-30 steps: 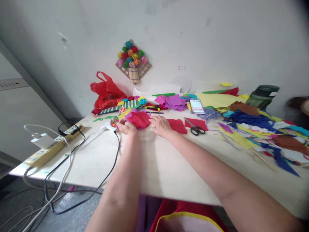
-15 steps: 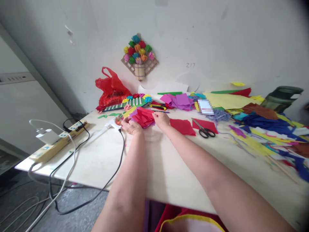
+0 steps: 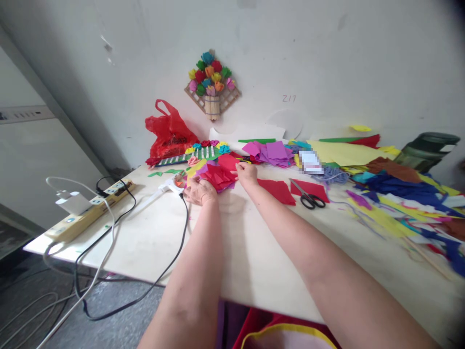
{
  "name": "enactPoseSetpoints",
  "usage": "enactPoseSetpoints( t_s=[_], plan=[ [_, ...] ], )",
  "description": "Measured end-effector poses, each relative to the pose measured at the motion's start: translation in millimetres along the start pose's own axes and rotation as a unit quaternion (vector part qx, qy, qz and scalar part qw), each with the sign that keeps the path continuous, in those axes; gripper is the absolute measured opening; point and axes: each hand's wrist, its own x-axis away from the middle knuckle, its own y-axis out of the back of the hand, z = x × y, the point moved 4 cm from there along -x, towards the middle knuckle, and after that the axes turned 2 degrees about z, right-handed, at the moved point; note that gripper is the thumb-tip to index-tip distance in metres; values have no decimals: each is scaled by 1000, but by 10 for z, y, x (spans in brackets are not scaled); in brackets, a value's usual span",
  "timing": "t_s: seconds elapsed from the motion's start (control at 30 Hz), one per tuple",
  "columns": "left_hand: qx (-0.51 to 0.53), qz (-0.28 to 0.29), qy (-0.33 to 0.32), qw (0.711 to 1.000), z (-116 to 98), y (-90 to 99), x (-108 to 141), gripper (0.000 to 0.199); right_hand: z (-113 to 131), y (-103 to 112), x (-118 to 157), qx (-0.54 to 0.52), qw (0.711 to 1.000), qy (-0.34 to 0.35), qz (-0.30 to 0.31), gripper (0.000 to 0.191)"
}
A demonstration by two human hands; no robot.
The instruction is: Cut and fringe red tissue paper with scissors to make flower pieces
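My right hand [image 3: 247, 173] is closed in a pinch on a red paper square [image 3: 228, 162], which is raised off a stack of red paper [image 3: 218, 178]. My left hand [image 3: 200, 192] rests against the left side of that stack, its fingers spread. Purple and yellow sheets [image 3: 196, 169] show beneath the red ones. A white glue gun [image 3: 169, 186] lies just left of my left hand. Right of my right hand, black-handled scissors [image 3: 312, 201] lie partly on a red sheet, beside another red sheet [image 3: 278, 192].
A yellowish power strip [image 3: 83, 213] with cords runs along the table's left edge. A red plastic bag [image 3: 170, 128] and paper flowers [image 3: 207, 144] stand behind. Purple paper [image 3: 274, 152], a phone [image 3: 310, 162], coloured scraps [image 3: 403, 186] and a green bottle [image 3: 426, 151] occupy the right.
One red square has come up from the stack in my right hand and now shows flat behind it. My left hand stays by the stack. The view has shifted slightly.
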Motion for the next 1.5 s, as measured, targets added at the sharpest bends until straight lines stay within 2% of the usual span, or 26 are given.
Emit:
enactPoseSetpoints(
  t_s=[0.13,0.3,0.4,0.53,0.63,0.77,0.9,1.07,1.23,1.37,1.5],
  plan=[
    [-40,0,-59,997,-82,6,74,15,23,28,15,-8,1000,9,-12,23],
    [-51,61,-144,986,-157,-46,144,7,-19,-4,20,-27,1000,10,-6,23],
    [-31,89,-160,983,-154,-93,144,3,-38,-21,4,-62,998,12,-4,24],
    [-4,121,-154,981,-127,-152,132,16,-45,14,-19,-116,993,-11,-12,23],
    [-12,117,-166,979,-134,-147,149,17,-37,80,-28,-147,988,-25,-27,22],
    [-3,96,-215,972,-204,-94,195,12,-19,175,-42,-175,983,-18,-45,22],
    [-32,92,-247,964,-274,-73,216,23,-36,243,-72,-175,982,-3,-74,23],
    [-111,127,-261,950,-308,-89,216,32,-64,304,-97,-150,980,55,-122,30],
    [-144,135,-252,948,-293,-84,178,33,5,322,-61,-85,983,102,-123,33],
    [-155,148,-251,944,-258,-108,125,35,104,278,10,15,983,147,-106,32],
    [-162,152,-246,944,-212,-139,72,36,152,154,125,92,970,223,-44,29]
  ],
)
